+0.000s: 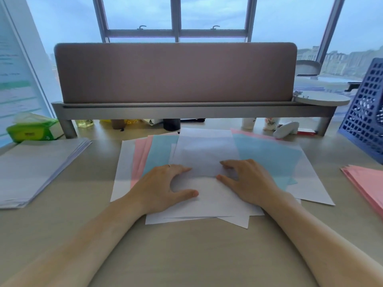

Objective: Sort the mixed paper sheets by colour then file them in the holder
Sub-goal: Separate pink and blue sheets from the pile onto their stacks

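Two stacks (37, 168) beside mixed sheets (269, 156)

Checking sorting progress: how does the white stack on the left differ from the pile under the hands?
The white stack is one colour; the middle pile mixes white, pink and blue. The white stack is roughly squared and untouched; the middle pile is fanned, with left hand and right hand on it. Both lie flat on the desk.
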The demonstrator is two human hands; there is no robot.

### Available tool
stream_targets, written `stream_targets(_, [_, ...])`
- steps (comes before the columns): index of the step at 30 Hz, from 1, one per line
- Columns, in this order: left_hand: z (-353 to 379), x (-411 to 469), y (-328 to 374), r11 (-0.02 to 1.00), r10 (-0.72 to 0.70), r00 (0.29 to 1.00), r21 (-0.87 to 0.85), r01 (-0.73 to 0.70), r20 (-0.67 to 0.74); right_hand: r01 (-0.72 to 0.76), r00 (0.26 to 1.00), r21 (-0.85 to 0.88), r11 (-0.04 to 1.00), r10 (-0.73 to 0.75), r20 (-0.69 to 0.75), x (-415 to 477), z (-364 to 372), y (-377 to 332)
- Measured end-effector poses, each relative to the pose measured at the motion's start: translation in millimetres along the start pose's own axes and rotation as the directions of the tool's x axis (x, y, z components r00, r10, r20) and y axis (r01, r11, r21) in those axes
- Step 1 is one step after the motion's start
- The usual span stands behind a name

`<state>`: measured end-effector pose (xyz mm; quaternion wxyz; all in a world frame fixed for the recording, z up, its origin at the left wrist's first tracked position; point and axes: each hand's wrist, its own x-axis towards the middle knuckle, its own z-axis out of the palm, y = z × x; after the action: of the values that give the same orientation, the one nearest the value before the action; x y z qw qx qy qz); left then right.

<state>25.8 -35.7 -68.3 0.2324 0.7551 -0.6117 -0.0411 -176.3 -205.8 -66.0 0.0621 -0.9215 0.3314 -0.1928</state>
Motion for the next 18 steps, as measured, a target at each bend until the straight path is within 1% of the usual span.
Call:
stream_targets(2, [0.9, -0.6, 0.8, 1.0, 0.0, 1.0, 0.019, 0.0, -0.031, 0.013, 1.0, -0.003, 1.0, -0.013, -0.01, -0.2, 0.3, -0.4])
stream_targets(4, [1.5, -0.4, -0.2, 1.0, -0.005, 0.999, 0.021, 0.006, -0.049, 0.025, 0.999, 0.029, 0.999, -0.025, -0.021, -1.1, -0.3, -0.1])
stream_targets(8, [1.8, -1.2, -2.0, 1.0, -0.018, 0.998, 0.005, 0.018, -0.052, 0.038, 0.999, 0.065, 0.997, -0.036, -0.036, -3.2, -1.6, -1.0])
stream_targets(14, [1.5, -2.3, 0.8, 0.998, -0.052, 0.998, -0.024, 0.051, -0.037, 0.06, 0.997, 0.047, 0.997, -0.058, -0.054, -5.0, -4.9, -1.0])
stream_targets(18, [-1.7, -2.3, 5.1, 0.999, -0.028, 0.997, 0.024, 0.03, -0.072, 0.1, 0.995, 0.047, 0.994, -0.099, -0.028, -8.5, -8.7, -3.7])
